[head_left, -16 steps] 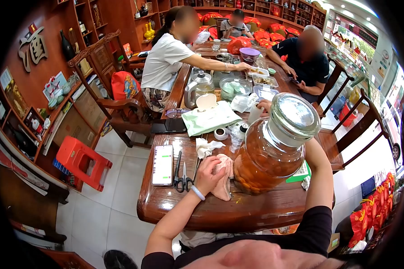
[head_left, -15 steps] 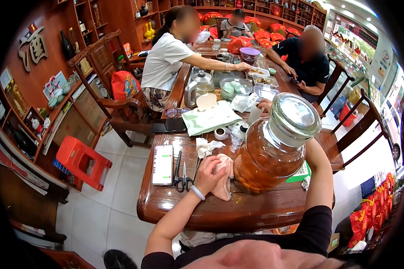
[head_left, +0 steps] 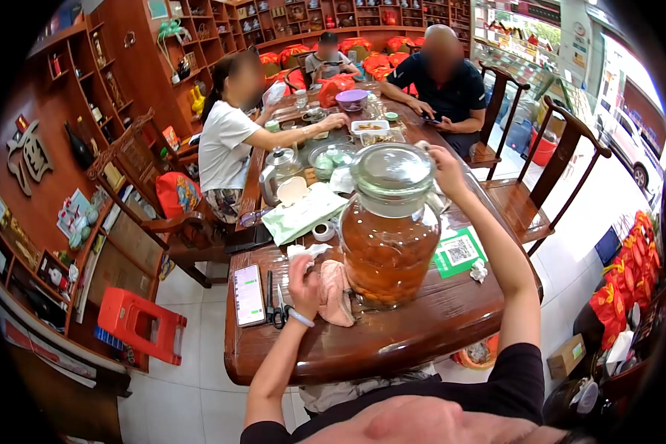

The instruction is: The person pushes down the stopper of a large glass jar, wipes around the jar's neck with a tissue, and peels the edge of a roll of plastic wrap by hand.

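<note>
A large glass jar (head_left: 388,255) with a glass lid (head_left: 394,169) stands upright on the wooden table, holding amber liquid and orange-brown pieces. My left hand (head_left: 303,287) hovers just left of a crumpled pink cloth (head_left: 337,294), fingers loosely bent and apart, with nothing in it. Raised beside the lid on the jar's right, my right hand (head_left: 448,172) has its fingers closed; a small whitish bit shows at the fingertips, too small to name. Left of the left hand lie black scissors (head_left: 279,314) and a phone (head_left: 249,294) with a lit screen.
A green pack (head_left: 303,216), tape roll (head_left: 323,231) and glass kettle (head_left: 280,177) stand behind. A green QR card (head_left: 459,252) and crumpled tissue (head_left: 479,271) lie right. Several people sit farther along the table. A red stool (head_left: 142,325) stands on the floor left.
My left hand has lifted off the pink cloth and moved slightly left. My right hand has come up from behind the jar to beside its lid. The camera view has turned right.
</note>
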`<state>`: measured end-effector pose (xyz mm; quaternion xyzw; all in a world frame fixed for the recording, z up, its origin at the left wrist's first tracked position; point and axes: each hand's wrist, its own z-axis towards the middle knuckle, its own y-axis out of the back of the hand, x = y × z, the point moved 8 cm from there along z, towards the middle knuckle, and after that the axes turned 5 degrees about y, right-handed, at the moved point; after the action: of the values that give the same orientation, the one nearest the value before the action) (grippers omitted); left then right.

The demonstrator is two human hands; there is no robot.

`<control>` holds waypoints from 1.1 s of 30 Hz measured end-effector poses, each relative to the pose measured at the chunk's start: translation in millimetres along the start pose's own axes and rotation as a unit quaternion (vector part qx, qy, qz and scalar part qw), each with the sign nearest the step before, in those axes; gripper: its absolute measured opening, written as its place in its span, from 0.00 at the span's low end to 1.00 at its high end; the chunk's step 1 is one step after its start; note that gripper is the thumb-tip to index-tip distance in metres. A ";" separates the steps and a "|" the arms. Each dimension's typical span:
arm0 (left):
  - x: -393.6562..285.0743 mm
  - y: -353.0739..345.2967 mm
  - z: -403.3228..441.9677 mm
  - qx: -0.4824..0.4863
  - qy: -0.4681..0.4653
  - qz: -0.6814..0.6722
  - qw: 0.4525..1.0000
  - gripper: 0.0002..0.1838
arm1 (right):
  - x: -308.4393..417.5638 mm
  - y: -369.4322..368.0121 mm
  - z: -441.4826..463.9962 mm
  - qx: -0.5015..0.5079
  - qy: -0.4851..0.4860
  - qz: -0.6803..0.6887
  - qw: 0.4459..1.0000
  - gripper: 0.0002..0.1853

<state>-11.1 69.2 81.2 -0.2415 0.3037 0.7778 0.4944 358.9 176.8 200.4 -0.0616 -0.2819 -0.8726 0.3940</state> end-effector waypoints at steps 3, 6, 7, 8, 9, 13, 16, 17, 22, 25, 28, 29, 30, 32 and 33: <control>-58.0 13.3 65.7 -0.038 -0.042 -0.015 0.998 0.19 | 33.0 74.1 -33.0 -0.027 -0.102 0.066 0.992 0.13; -163.1 -3.6 148.0 0.087 -0.112 -0.075 0.987 0.18 | 60.5 107.7 -76.4 0.018 -0.096 0.004 0.995 0.14; -194.7 -20.3 165.9 0.135 -0.120 -0.080 0.980 0.19 | 67.5 111.6 -94.6 0.020 -0.106 0.021 0.994 0.16; -222.2 -40.5 177.4 0.184 -0.173 -0.043 0.967 0.21 | 85.4 114.0 -105.4 0.032 -0.078 0.010 0.996 0.16; -240.2 -66.1 184.9 0.246 -0.206 0.026 0.947 0.26 | 103.7 114.7 -115.3 0.042 -0.053 -0.002 0.998 0.16; -203.3 -151.3 162.9 0.487 -0.098 0.296 0.816 0.37 | 134.9 103.9 -157.9 0.068 -0.102 0.080 0.989 0.16; -205.4 -151.9 158.2 0.518 -0.081 0.264 0.810 0.33 | 150.9 100.1 -168.7 0.057 -0.071 0.073 0.993 0.16; -206.1 -149.6 159.2 0.504 -0.073 0.246 0.825 0.31 | 152.8 95.3 -172.4 0.067 -0.067 0.088 0.992 0.15; -196.1 -154.7 163.7 0.501 -0.105 0.240 0.825 0.25 | 163.6 79.4 -181.6 0.110 -0.055 0.095 0.988 0.14; -204.1 -155.0 162.0 0.511 -0.101 0.284 0.805 0.23 | 165.0 74.3 -186.6 0.099 -0.044 0.098 0.989 0.14; -201.7 -158.5 163.2 0.526 -0.095 0.288 0.795 0.21 | 166.2 70.2 -191.6 0.102 -0.044 0.118 0.987 0.14; -202.5 -159.3 164.4 0.527 -0.099 0.288 0.793 0.21 | 164.2 69.9 -194.1 0.098 -0.045 0.116 0.987 0.14; -204.4 -159.9 162.6 0.538 -0.119 0.285 0.784 0.22 | 162.2 68.1 -197.0 0.103 -0.045 0.116 0.987 0.14; -212.7 -160.0 155.2 0.554 -0.153 0.285 0.767 0.19 | 159.1 67.4 -202.0 0.110 -0.053 0.116 0.986 0.15; -210.1 -161.5 155.3 0.557 -0.153 0.285 0.765 0.19 | 158.4 69.3 -203.1 0.109 -0.056 0.117 0.986 0.15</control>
<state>207.9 101.6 294.1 0.2966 0.6585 0.6039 0.3372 324.2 -73.2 114.1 -0.1000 -0.3874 -0.7797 0.4817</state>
